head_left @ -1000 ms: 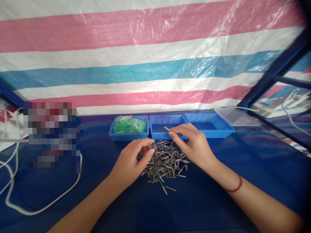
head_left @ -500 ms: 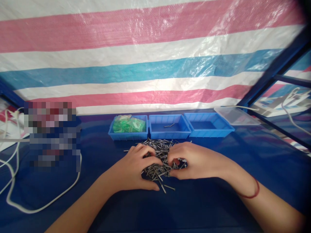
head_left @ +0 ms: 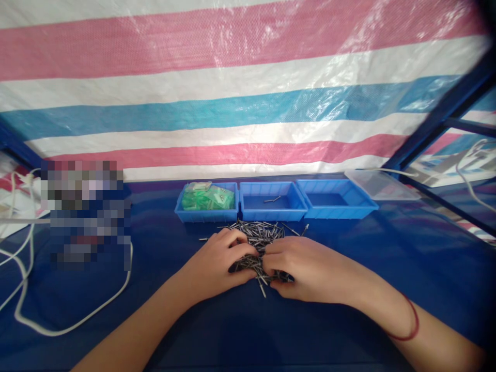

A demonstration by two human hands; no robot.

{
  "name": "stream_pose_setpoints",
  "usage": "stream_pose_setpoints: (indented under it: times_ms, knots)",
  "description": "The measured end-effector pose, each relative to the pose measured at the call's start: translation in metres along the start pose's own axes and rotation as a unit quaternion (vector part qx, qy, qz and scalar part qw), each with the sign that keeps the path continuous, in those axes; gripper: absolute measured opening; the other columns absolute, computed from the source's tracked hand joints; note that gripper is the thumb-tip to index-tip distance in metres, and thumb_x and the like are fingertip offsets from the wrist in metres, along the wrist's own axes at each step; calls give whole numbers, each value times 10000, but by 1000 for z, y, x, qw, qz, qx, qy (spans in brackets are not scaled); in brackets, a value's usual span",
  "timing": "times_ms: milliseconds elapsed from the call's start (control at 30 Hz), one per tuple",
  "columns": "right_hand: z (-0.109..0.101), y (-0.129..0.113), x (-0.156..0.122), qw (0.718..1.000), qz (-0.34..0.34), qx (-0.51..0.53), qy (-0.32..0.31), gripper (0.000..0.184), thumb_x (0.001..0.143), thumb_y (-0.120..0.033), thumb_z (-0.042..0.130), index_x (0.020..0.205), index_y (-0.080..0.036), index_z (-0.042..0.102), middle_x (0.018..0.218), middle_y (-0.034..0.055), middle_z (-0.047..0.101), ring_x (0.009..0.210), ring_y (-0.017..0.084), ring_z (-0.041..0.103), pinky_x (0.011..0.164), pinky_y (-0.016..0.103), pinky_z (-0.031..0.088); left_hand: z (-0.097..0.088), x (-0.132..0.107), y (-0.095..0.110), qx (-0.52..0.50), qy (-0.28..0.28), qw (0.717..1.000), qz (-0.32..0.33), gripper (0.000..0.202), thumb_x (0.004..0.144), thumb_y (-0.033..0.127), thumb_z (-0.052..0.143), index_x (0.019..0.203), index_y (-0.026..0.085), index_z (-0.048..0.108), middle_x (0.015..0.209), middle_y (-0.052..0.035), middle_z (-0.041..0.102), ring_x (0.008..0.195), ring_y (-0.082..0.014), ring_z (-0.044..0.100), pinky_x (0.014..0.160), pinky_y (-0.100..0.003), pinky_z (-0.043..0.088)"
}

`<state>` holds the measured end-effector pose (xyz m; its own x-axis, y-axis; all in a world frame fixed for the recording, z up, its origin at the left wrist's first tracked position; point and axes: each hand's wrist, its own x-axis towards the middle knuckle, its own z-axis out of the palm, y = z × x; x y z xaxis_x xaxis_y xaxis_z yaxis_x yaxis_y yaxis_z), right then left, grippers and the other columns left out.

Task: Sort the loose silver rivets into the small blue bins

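Observation:
A pile of thin metal rivets (head_left: 260,233) lies on the blue table in front of me. My left hand (head_left: 222,261) cups the pile's left side, its fingers curved and spread, with its thumb touching the near edge. On the opposite side my right hand (head_left: 298,266) bends its fingers into the pile. Its thumb stays apart from the fingers, and some rivets show in the gap. Both hands rest low at the table, and neither lifts anything. Some fingertips are hidden among the rivets. One loose rivet (head_left: 264,291) sticks out toward me between the thumbs.
Behind the pile stand three blue bins in a row: the left bin (head_left: 205,214) with green packets (head_left: 209,199), the middle bin (head_left: 273,213) with a few rivets, and the right bin (head_left: 341,212). A clear lid (head_left: 382,186) lies farther right. White cable (head_left: 77,330) loops at left.
My right hand has come slightly nearer to me, and my left thumb has moved up to the pile. Loose rivets at the near edge are drawn in closer; more show at the far right.

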<state>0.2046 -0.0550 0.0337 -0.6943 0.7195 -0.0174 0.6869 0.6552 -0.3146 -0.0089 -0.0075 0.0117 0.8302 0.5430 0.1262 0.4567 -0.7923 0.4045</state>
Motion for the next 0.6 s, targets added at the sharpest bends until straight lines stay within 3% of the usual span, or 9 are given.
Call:
stream_pose_setpoints:
  times_ms: [167, 367, 467, 600]
  knots:
    - [3, -4, 1, 998, 7, -62, 10, 77, 770, -183, 615, 705, -180, 574, 752, 7, 616, 735, 161, 572, 637, 290, 322, -3, -1, 3, -5, 22, 1000, -1, 281, 831, 293, 587, 1103, 221, 599, 1097, -64, 555, 1006, -222, 495, 896, -367, 400]
    - [12, -6, 2, 991, 0, -122, 49, 61, 788, -115, 559, 786, -172, 582, 783, 33, 615, 743, 177, 576, 631, 301, 352, -1, 1, 4, 0, 47, 999, -7, 233, 879, 202, 478, 1073, 202, 607, 1055, -67, 588, 955, -207, 512, 873, -358, 417]
    - [13, -8, 4, 990, -3, -119, 81, 103, 799, -92, 527, 842, -176, 571, 796, 32, 608, 717, 166, 572, 617, 291, 372, 0, 2, 4, 3, 48, 999, -15, 223, 873, 160, 458, 1038, 189, 605, 1040, -62, 599, 941, -206, 517, 866, -355, 418]
    - [16, -10, 7, 991, -9, -84, 108, 72, 868, -171, 503, 837, -184, 567, 815, 31, 597, 710, 147, 567, 622, 271, 393, -1, 3, 4, 3, 46, 999, -24, 235, 873, 122, 420, 1022, 187, 589, 1014, -56, 605, 924, -204, 519, 845, -344, 422]
